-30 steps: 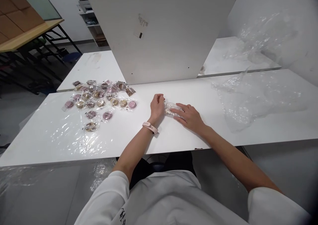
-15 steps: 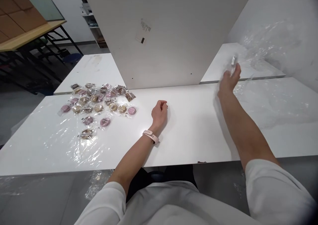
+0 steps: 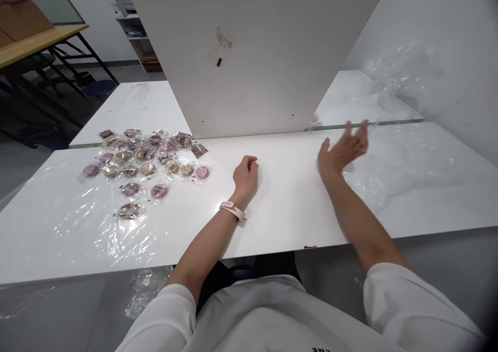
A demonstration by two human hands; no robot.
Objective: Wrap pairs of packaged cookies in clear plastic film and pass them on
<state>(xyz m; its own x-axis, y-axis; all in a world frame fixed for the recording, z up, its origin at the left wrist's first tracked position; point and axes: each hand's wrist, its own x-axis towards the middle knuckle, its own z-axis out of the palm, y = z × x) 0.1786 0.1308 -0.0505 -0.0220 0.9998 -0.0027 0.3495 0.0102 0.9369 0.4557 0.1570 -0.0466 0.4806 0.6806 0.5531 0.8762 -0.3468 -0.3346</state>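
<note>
My left hand (image 3: 246, 177) rests on the white table (image 3: 280, 207), its fingers curled in loosely and nothing showing in them. A pale pink band circles that wrist. To its left lie several wrapped round pieces that look like cookies, some pink like this one (image 3: 159, 191), others tan or brown. My right hand (image 3: 344, 150) is raised over the right side of the table with fingers spread and slightly blurred, holding nothing. Beyond and beside it spreads clear plastic film (image 3: 400, 160). A small crumpled clear piece (image 3: 314, 121) sits by the panel's lower right corner.
A tall white panel (image 3: 249, 56) with a label stands upright at the table's back edge. More clear film (image 3: 404, 72) heaps against the right wall. Film (image 3: 105, 233) also covers the table's left part. Behind are a wooden table (image 3: 39, 41) and a shelf (image 3: 134, 36).
My right hand has let go of a crumpled clear plastic piece, come back toward me and left, and spread its fingers. The left hand keeps its place. The view has shifted slightly.
</note>
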